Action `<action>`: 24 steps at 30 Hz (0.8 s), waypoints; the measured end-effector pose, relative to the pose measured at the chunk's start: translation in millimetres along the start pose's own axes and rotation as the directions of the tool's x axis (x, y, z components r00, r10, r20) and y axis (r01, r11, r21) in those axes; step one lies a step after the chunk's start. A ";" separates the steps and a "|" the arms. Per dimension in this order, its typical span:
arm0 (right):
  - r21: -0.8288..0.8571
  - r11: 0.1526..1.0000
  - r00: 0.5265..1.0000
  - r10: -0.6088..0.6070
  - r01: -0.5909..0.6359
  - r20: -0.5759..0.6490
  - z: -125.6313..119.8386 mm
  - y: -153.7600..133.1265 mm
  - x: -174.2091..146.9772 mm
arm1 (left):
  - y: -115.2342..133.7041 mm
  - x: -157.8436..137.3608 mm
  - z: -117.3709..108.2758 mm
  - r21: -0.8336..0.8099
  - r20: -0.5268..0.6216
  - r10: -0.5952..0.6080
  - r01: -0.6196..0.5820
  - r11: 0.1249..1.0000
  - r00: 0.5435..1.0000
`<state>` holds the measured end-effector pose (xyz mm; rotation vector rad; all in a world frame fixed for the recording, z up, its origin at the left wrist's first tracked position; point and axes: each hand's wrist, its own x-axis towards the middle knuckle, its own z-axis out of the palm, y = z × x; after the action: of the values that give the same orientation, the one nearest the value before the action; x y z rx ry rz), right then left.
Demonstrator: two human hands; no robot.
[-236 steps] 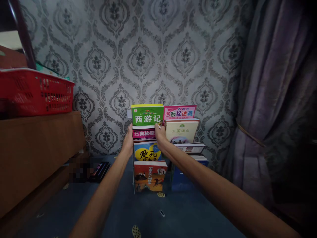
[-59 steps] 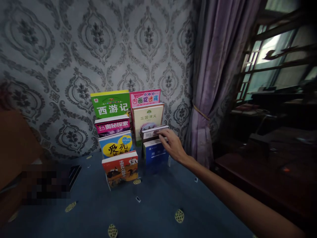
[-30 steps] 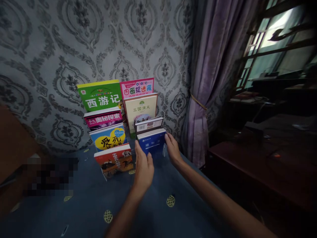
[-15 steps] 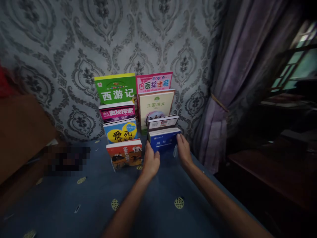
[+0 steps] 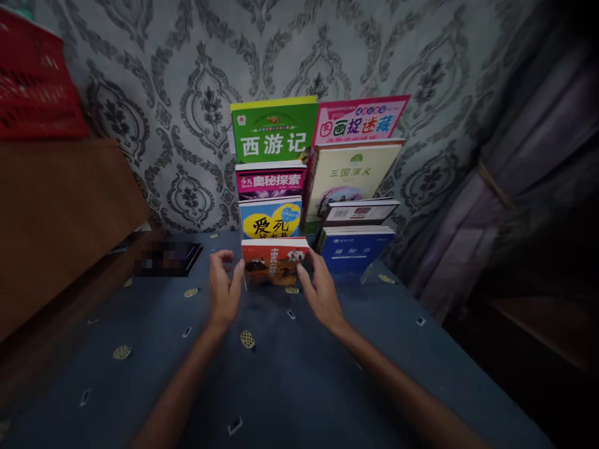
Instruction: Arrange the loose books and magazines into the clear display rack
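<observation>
A low orange-brown book (image 5: 266, 265) stands upright at the front of the left column of books. My left hand (image 5: 224, 290) is at its left edge, thumb and fingers apart, thumb close to the cover's side. At its right edge is my right hand (image 5: 322, 290), with its thumb over the corner of the cover and its fingers spread beside it; whether they press on the book is unclear. Behind it rise a blue and yellow book (image 5: 250, 215), a magenta book (image 5: 271, 181) and a green book (image 5: 276, 125).
The right column has a blue book (image 5: 358, 252), a grey book (image 5: 360, 214), a cream book (image 5: 350, 168) and a pink book (image 5: 360, 118). Left are a dark flat object (image 5: 191, 255), a brown box (image 5: 60, 218) and a red basket (image 5: 37, 81). A curtain (image 5: 510, 168) hangs right.
Both hands have left the blue book on the right and moved left to the orange-brown book. The view has turned left, bringing the red basket further in.
</observation>
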<state>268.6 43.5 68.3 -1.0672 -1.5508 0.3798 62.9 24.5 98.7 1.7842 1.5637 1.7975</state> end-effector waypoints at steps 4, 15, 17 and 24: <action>0.029 0.998 0.998 0.060 -0.060 0.013 16.5 7.0 18.0 | -22.3 25.0 0.3 -0.033 0.274 0.091 -0.085 0.996 0.957; -0.138 0.990 0.990 -0.009 -0.011 -0.139 40.6 28.6 25.6 | -38.2 34.0 25.4 -0.034 0.161 0.031 -0.026 0.999 0.986; -0.186 0.982 0.987 -0.017 -0.014 -0.162 45.1 35.2 21.9 | -42.4 30.1 28.0 -0.025 0.170 0.035 -0.031 0.999 0.985; -0.270 0.963 0.985 -0.046 -0.001 -0.169 56.4 60.2 9.9 | -56.4 15.8 39.5 -0.005 0.146 0.061 -0.061 0.998 0.987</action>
<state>243.2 100.8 13.7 -1.2563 -1.4827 0.0563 60.8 81.7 57.2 1.9352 1.4686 1.6501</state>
